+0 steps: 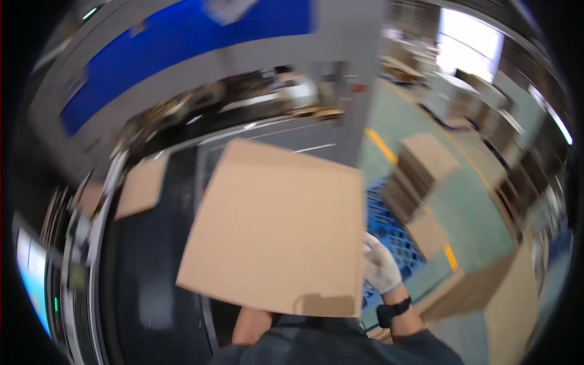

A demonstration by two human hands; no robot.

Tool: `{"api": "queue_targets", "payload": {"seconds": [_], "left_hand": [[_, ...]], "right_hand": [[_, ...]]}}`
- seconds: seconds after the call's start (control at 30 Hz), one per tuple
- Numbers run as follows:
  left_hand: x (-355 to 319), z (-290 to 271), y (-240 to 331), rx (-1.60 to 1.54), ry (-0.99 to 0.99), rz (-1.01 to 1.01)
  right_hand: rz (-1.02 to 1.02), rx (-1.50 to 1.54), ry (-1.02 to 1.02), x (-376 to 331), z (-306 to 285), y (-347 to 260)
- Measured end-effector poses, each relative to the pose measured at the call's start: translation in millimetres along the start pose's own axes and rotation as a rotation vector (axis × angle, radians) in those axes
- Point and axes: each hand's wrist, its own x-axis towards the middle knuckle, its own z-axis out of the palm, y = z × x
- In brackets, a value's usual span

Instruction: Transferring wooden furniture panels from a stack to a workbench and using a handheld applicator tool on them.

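Observation:
A large flat cardboard sheet [274, 228] is held up in front of my body, covering much of the middle of the view. My right hand [380, 264], in a white glove, is closed around the sheet's right edge, its fingertips partly out of sight behind it. Under the sheet's lower edge my left forearm [251, 325] shows, but the sheet hides my left hand and its fingers. A dark band with a black device [392, 311] circles my right wrist.
At left runs a dark conveyor belt [155, 274] with another cardboard piece [141, 187] on it. A grey machine with a blue panel [201, 45] rises ahead. To the right, a blue plastic pallet [380, 213] and cardboard stacks [420, 170] stand on the green floor [468, 225]. A lit screen [31, 274] is far left.

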Motion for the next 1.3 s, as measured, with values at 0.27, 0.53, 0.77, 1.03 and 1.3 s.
{"api": "queue_targets", "payload": {"seconds": [0.27, 0.53, 0.77, 1.03, 1.3], "left_hand": [[81, 12, 114, 0.0, -0.05, 0.142], [141, -91, 432, 1.355, 0.731, 0.523], [152, -198, 552, 1.836, 1.483, 0.132], [180, -224, 595, 1.843, 1.425, 0.254], [250, -225, 671, 1.835, 1.21, 0.167]], "right_hand": [[0.198, 0.177, -0.013, 109, -31, 64], [0.09, -0.088, 0.178, 267, 28, 90], [-0.025, -0.304, 0.255, 372, 67, 110], [0.063, -0.314, 0.257, 456, 108, 131], [0.198, -0.295, 0.086, 579, 105, 176]]}}
